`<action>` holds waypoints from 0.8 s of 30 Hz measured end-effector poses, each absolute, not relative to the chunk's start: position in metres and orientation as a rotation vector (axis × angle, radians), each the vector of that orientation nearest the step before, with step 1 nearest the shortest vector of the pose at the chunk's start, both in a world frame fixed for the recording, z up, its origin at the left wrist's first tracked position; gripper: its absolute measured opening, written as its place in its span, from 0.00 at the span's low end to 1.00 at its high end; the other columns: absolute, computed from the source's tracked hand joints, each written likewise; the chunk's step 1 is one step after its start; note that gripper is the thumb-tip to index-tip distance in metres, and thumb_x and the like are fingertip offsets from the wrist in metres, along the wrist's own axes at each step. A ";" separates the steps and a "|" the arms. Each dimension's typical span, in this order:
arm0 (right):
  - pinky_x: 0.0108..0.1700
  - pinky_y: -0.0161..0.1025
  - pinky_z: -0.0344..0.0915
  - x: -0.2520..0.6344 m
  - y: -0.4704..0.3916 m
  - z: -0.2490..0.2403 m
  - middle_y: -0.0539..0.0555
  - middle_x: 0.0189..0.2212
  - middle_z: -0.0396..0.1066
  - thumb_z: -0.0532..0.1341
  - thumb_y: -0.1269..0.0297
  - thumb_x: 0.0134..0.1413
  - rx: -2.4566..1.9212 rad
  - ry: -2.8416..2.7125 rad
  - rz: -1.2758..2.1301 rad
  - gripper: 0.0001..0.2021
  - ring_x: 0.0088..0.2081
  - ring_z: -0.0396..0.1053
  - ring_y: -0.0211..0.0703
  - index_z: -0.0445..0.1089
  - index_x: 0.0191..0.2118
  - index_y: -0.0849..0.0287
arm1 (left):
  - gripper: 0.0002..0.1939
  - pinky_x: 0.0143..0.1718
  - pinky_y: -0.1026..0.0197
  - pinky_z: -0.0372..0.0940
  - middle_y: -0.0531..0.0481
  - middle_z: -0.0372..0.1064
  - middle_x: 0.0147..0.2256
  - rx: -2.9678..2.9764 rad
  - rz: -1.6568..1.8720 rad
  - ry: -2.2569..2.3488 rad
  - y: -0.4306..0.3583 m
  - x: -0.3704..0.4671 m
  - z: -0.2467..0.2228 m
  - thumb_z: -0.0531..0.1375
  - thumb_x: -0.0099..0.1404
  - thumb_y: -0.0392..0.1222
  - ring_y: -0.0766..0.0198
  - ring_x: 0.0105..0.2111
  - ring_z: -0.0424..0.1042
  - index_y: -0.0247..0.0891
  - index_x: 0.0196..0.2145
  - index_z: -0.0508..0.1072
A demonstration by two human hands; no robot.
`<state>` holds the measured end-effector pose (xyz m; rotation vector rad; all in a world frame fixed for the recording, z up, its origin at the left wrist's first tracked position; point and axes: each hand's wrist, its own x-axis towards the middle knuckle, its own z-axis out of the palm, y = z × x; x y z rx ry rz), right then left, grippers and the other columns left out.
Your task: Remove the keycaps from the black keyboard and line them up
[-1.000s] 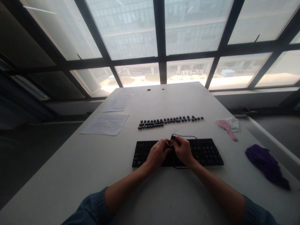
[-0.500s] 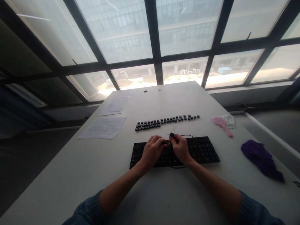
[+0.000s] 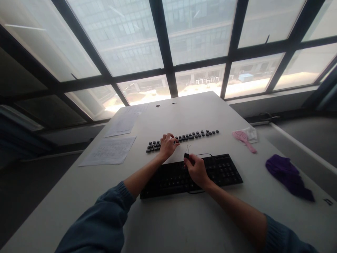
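Observation:
A black keyboard [image 3: 163,181] lies on the white table in front of me. Beyond it, loose black keycaps [image 3: 191,137] stand in rows. My left hand [image 3: 168,144] is over the left part of these rows, its fingers curled with thumb and fingertips near the keycaps; whether it pinches one is too small to tell. Above the keyboard my right hand [image 3: 196,168] is closed on a small tool [image 3: 186,155] with a black body and thin wire prongs pointing away from me.
Printed papers [image 3: 109,151] lie at the left of the white table [image 3: 86,211]. On the right are a pink comb-like item [image 3: 243,137] on a white packet, a purple cloth [image 3: 288,175] and a small dark object [image 3: 328,201]. Windows stand behind.
My left hand has moved from the keyboard, beside my right hand, forward and left to the keycap rows. My right hand still holds the tool above the keyboard. The camera view has shifted slightly.

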<state>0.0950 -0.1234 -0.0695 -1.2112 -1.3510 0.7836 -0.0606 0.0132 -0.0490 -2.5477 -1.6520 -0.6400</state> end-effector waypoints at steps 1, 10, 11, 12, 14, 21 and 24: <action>0.31 0.36 0.63 0.095 -0.123 -0.069 0.51 0.22 0.72 0.59 0.61 0.60 -1.211 -1.355 0.786 0.10 0.26 0.69 0.43 0.69 0.28 0.58 | 0.06 0.48 0.48 0.59 0.43 0.64 0.46 -2.552 -0.623 -1.651 0.013 -0.061 -0.052 0.65 0.62 0.45 0.49 0.49 0.59 0.42 0.35 0.79; 0.31 0.36 0.63 0.096 -0.124 -0.066 0.51 0.23 0.72 0.59 0.62 0.60 -1.201 -1.368 0.815 0.10 0.26 0.70 0.43 0.68 0.28 0.58 | 0.06 0.49 0.48 0.58 0.44 0.65 0.45 -2.588 -0.642 -1.575 0.016 -0.065 -0.057 0.66 0.61 0.42 0.49 0.48 0.59 0.42 0.37 0.79; 0.31 0.36 0.63 0.096 -0.124 -0.066 0.51 0.23 0.72 0.59 0.62 0.60 -1.199 -1.368 0.820 0.10 0.25 0.70 0.43 0.68 0.28 0.58 | 0.06 0.50 0.48 0.58 0.44 0.64 0.44 -2.591 -0.654 -1.572 0.017 -0.065 -0.057 0.66 0.61 0.42 0.49 0.48 0.59 0.41 0.37 0.79; 0.31 0.36 0.63 0.096 -0.124 -0.066 0.51 0.22 0.72 0.59 0.62 0.60 -1.197 -1.368 0.824 0.10 0.25 0.70 0.43 0.68 0.28 0.58 | 0.06 0.50 0.48 0.59 0.43 0.64 0.44 -2.594 -0.667 -1.569 0.018 -0.065 -0.058 0.67 0.60 0.41 0.49 0.48 0.59 0.41 0.37 0.79; 0.31 0.36 0.63 0.096 -0.123 -0.067 0.51 0.22 0.72 0.59 0.61 0.60 -1.194 -1.370 0.829 0.10 0.25 0.70 0.43 0.68 0.28 0.58 | 0.07 0.50 0.49 0.59 0.43 0.64 0.43 -2.602 -0.698 -1.560 0.019 -0.066 -0.058 0.67 0.60 0.41 0.50 0.48 0.59 0.40 0.37 0.79; 0.31 0.36 0.63 0.097 -0.124 -0.066 0.51 0.22 0.71 0.59 0.61 0.60 -1.196 -1.365 0.832 0.10 0.25 0.69 0.43 0.68 0.29 0.58 | 0.04 0.52 0.50 0.59 0.44 0.63 0.43 -2.568 -0.756 -1.540 0.015 -0.070 -0.046 0.65 0.62 0.39 0.52 0.47 0.60 0.40 0.36 0.78; 0.31 0.36 0.63 0.096 -0.124 -0.067 0.51 0.22 0.71 0.59 0.62 0.60 -1.183 -1.335 0.826 0.09 0.26 0.68 0.42 0.69 0.29 0.58 | 0.04 0.51 0.50 0.60 0.43 0.64 0.43 -2.523 -0.789 -1.559 0.006 -0.075 -0.035 0.62 0.64 0.38 0.52 0.46 0.60 0.39 0.37 0.78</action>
